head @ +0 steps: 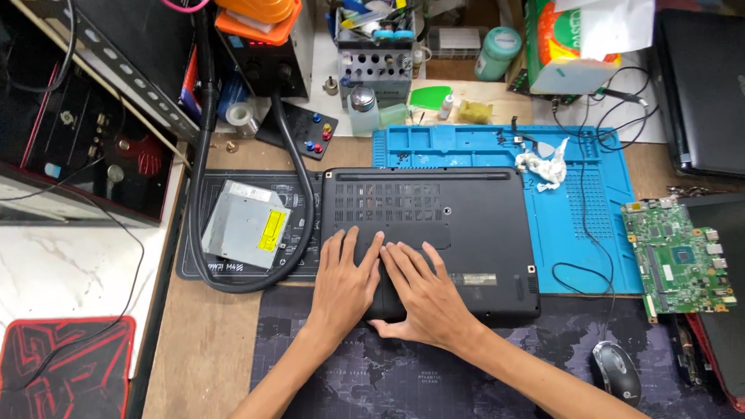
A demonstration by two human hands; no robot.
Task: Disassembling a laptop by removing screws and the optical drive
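Note:
A black laptop (465, 214) lies upside down in the middle of the desk, its vented bottom cover facing up. My left hand (346, 278) rests flat on the near left part of the cover, fingers spread and pointing away from me. My right hand (422, 295) lies flat beside it, touching it, with the thumb hooked around the laptop's near edge. Neither hand holds a tool.
A silver optical drive (246, 223) lies left of the laptop inside a loop of black hose (207, 158). A blue work mat (581, 192) with crumpled tissue (545, 167) is behind. A green circuit board (680, 256), black mouse (618, 372) and other laptops (715, 94) sit right.

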